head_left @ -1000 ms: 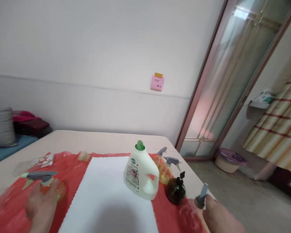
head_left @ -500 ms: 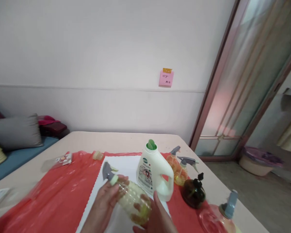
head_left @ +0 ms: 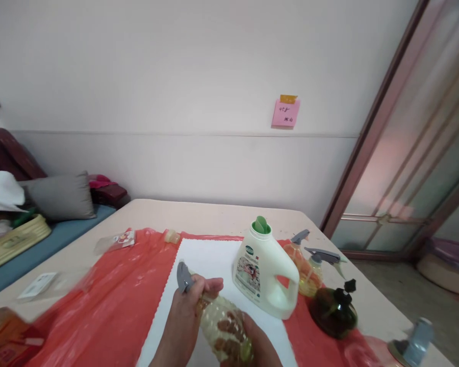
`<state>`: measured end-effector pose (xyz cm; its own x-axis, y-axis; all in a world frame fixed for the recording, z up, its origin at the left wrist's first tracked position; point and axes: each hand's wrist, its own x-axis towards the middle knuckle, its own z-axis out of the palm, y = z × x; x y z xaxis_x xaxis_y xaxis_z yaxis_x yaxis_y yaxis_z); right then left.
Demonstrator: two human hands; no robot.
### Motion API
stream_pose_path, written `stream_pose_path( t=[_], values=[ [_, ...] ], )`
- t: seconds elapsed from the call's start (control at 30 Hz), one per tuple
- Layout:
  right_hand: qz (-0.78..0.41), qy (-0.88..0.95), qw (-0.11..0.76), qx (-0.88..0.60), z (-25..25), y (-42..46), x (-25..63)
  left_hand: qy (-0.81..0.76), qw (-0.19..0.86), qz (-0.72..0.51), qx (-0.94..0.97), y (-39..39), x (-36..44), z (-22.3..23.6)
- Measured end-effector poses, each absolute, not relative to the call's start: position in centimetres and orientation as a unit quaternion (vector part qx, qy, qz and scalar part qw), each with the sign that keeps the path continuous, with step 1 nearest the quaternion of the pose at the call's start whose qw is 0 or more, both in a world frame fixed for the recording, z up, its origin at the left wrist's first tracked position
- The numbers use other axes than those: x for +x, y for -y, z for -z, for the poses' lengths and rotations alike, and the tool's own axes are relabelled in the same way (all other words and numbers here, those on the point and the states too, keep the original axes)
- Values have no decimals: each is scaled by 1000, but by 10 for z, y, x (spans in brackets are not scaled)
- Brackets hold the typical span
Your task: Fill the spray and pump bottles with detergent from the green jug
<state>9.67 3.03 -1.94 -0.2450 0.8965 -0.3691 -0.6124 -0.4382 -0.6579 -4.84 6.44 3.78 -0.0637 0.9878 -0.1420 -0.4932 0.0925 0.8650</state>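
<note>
A clear spray bottle [head_left: 222,321] with a grey trigger head lies tilted between my two hands, its head to the upper left. My left hand [head_left: 189,313] is wrapped round the neck just below the trigger. Round the bottle's lower end my right hand [head_left: 260,339] is closed, its fingers seen through the clear wall. Just beyond them a white detergent jug [head_left: 252,283] with a green spout stands upright on a white sheet [head_left: 210,255].
Along the right are an orange spray bottle [head_left: 294,255], a yellow one [head_left: 309,280], a dark green bottle [head_left: 332,313] and a pink one [head_left: 367,351]. Red plastic [head_left: 110,300] covers the table. An orange bottle [head_left: 9,339] stands front left; a small clear bottle [head_left: 172,236] lies behind.
The view has swung left, bringing the orange bottle at front left into sight. My left hand now closes round the neck, and the spray bottle has turned more end-on towards me.
</note>
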Motion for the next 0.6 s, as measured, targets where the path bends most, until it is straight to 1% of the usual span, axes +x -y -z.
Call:
stream_pose_path(
  t=[0.07,0.13,0.17,0.2,0.23,0.3,0.33,0.37,0.4,0.5,0.53,0.57,0.6],
  values=[
    [-659,303,558,-403,16,-28,94,-428,614,-614,249,-67,-49,-37],
    [-583,372,595,-410,16,-27,92,-422,628,-624,196,-69,-50,-35],
    [-588,364,596,-407,17,-27,91,-413,634,-630,178,-71,-51,-34],
    [-625,331,583,-401,19,-27,89,-403,637,-634,171,-72,-52,-34],
    [-680,282,554,-389,22,-28,88,-394,638,-638,175,-72,-53,-33],
    [-785,196,470,-352,29,-30,85,-384,630,-646,194,-73,-56,-33],
    [-818,178,433,-334,33,-32,84,-383,626,-649,200,-73,-57,-33],
    [-833,178,416,-318,36,-33,83,-383,624,-651,203,-74,-58,-33],
    [-828,195,424,-310,40,-34,83,-384,621,-652,204,-74,-60,-34],
    [-738,266,532,-319,47,-39,85,-383,620,-657,190,-75,-63,-33],
    [-722,268,547,-329,49,-40,85,-382,622,-658,183,-76,-64,-32],
    [-728,255,539,-337,50,-42,85,-380,624,-659,177,-76,-64,-31],
    [-755,231,513,-337,50,-42,85,-379,628,-657,173,-77,-63,-29]
  ],
)
